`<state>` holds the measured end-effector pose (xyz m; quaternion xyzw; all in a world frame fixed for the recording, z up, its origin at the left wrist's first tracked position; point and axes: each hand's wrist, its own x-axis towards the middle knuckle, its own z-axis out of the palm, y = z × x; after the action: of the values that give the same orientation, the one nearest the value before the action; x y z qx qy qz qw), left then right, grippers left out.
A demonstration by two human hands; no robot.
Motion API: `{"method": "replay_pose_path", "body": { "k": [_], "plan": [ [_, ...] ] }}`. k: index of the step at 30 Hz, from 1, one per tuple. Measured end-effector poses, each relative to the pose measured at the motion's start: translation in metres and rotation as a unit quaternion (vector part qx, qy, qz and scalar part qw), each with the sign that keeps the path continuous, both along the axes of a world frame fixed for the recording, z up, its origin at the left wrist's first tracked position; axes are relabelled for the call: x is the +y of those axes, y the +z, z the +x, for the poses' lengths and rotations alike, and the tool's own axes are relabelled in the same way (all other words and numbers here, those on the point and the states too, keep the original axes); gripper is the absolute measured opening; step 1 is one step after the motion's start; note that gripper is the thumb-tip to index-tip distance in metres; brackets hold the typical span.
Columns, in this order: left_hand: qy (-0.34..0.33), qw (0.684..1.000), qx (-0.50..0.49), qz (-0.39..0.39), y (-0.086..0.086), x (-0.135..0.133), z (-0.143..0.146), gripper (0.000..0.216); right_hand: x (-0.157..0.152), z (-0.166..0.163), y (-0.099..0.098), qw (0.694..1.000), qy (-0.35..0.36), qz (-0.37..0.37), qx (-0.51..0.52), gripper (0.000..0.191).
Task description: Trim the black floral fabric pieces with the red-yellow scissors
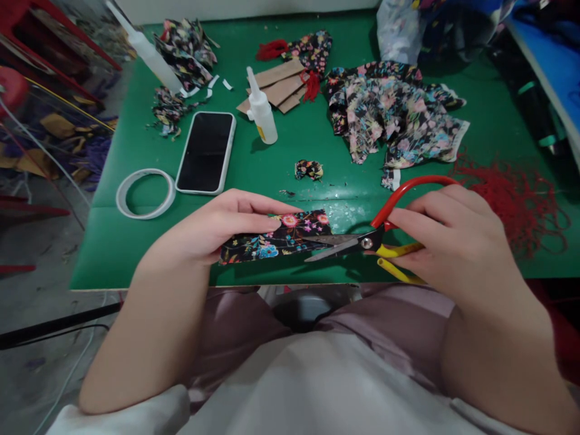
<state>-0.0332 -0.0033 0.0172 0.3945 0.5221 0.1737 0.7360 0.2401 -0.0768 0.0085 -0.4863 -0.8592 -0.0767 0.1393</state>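
Near the front edge of the green table (267, 275), my left hand (217, 223) is closed on a strip of black floral fabric (267, 246), thumb on top. My right hand (457, 235) grips a pair of scissors (366, 243) with red and yellow handles. The scissor blades are parted and point left; one lies over the right part of the fabric. A small scrap of floral fabric (309, 170) rests just beyond the strip, with tiny dark bits beside it.
Behind my left hand lie a phone (205, 154) and a roll of white tape (145, 193). A small glue bottle (263, 118) and a larger bottle (151, 57) stand farther back. Cardboard pieces (278, 84), floral cloth pieces (399, 115) and red threads (512, 202) also lie about.
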Motion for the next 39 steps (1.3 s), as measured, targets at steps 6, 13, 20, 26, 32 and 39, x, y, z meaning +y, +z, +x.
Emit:
{"method": "replay_pose_path", "body": {
  "k": [6,13,20,26,32,39],
  "plan": [
    [-0.030,0.999,-0.041,0.002,-0.0034,0.0031,-0.0025,0.027,-0.0012,0.0041,0.0012,1.000,0.002,-0.002,-0.004,0.033],
    [-0.079,0.994,-0.063,-0.031,-0.0043,0.0075,-0.0039,0.026,-0.0002,0.0080,-0.0045,0.999,0.021,0.032,-0.008,0.037],
    [-0.091,0.992,-0.077,-0.041,-0.0073,0.0075,-0.0043,0.025,-0.0013,0.0035,-0.0047,0.999,0.007,0.032,-0.008,0.026],
    [-0.087,0.993,-0.067,-0.031,-0.0073,0.0086,-0.0025,0.024,-0.0010,0.0015,-0.0051,0.999,0.007,0.043,-0.013,0.032],
    [-0.087,0.994,-0.060,-0.025,-0.0077,0.0085,-0.0026,0.024,-0.0010,0.0004,-0.0052,0.998,0.006,0.060,-0.013,0.030],
    [-0.095,0.993,-0.059,-0.024,-0.0101,0.0085,-0.0031,0.024,-0.0039,-0.0008,-0.0015,0.999,-0.014,0.044,-0.019,0.020]
  ]
}}
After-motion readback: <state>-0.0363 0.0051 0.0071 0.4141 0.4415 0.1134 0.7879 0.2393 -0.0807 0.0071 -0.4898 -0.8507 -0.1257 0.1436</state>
